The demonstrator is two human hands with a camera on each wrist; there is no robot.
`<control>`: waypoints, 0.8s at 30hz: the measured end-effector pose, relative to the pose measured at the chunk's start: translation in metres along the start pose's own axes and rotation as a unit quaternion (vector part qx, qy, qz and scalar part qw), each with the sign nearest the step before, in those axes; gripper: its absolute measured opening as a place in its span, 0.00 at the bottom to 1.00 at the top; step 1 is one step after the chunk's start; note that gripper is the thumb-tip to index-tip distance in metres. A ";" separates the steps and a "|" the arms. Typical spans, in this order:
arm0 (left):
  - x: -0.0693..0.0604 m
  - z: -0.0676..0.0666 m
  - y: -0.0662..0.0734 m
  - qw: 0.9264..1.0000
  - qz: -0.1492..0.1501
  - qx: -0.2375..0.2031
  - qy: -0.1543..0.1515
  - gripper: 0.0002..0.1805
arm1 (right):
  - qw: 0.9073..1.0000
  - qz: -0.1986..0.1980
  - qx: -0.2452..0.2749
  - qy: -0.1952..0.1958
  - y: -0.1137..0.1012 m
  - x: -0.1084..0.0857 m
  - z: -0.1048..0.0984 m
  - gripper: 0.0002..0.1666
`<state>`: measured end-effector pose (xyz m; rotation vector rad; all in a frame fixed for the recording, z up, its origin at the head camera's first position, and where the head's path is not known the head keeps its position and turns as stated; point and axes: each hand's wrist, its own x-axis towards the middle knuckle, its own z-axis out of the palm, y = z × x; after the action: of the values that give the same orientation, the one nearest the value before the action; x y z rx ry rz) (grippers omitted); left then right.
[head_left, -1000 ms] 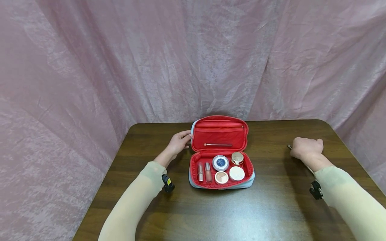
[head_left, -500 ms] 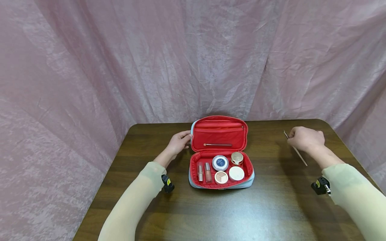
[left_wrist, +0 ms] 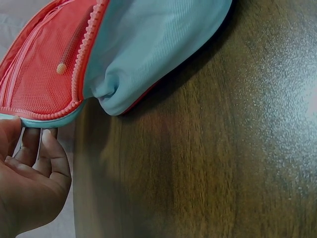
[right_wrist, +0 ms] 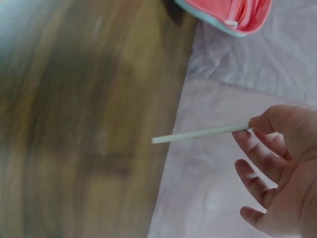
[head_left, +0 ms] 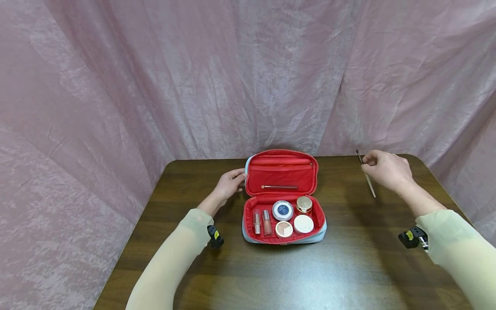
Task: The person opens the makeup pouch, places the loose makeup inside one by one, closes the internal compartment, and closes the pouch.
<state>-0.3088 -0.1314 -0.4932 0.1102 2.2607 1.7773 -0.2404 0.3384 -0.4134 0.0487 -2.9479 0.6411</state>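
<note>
The right hand [head_left: 389, 170] has its grip clamped on a brush [head_left: 369, 183], pinched between thumb and fingertips; the lower fingers curve loosely apart from it. Seen from the head, the dark tip points to 11 o'clock and the pale end to 5 o'clock. In the right wrist view the pale end points to 9 o'clock. The brush is well apart from the case [head_left: 284, 197], between 2 and 3 o'clock from it.

The case lies unfolded on the worktop [head_left: 248, 280], its lid [head_left: 279, 177] leaning up at 12 o'clock. The left hand [head_left: 227, 186], at 9 o'clock from the case, has its grip clamped on the lid's edge, thumb in front and fingers behind. A second brush [head_left: 279, 187] lies crosswise low in the lid, its pale tip toward 9 o'clock.

In the red lower half sit a compact [head_left: 283, 210] at 12 o'clock, a gold jar [head_left: 304, 204] at 2, a white jar [head_left: 303, 224] at 4 and a round palette [head_left: 284, 229] at 6. A gloss [head_left: 267, 222] and a lipstick [head_left: 257, 221] stand side by side at 9, the lipstick outermost. A pink curtain [head_left: 286, 77] hangs beyond the worktop.
</note>
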 end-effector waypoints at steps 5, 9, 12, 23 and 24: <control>0.000 0.000 0.000 1.000 -0.002 0.003 0.002 0.20 | 0.998 -0.005 0.038 0.040 -0.017 0.003 -0.001 0.13; 0.000 0.000 0.000 1.000 -0.002 0.002 0.002 0.20 | 0.996 -0.016 0.064 0.060 -0.030 0.006 -0.001 0.11; 0.000 0.000 0.000 1.000 -0.002 0.001 0.000 0.21 | 0.994 -0.027 0.078 0.070 -0.040 0.009 -0.001 0.11; -0.002 0.000 0.003 1.000 0.001 -0.008 -0.004 0.21 | 0.989 -0.053 0.113 0.084 -0.078 0.026 0.005 0.10; -0.002 0.000 0.003 1.000 0.000 -0.009 -0.004 0.21 | 0.988 -0.055 0.116 0.083 -0.082 0.028 0.006 0.11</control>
<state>-0.3072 -0.1314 -0.4901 0.1143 2.2404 1.7933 -0.2636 0.2617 -0.3817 0.1703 -2.6774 0.9212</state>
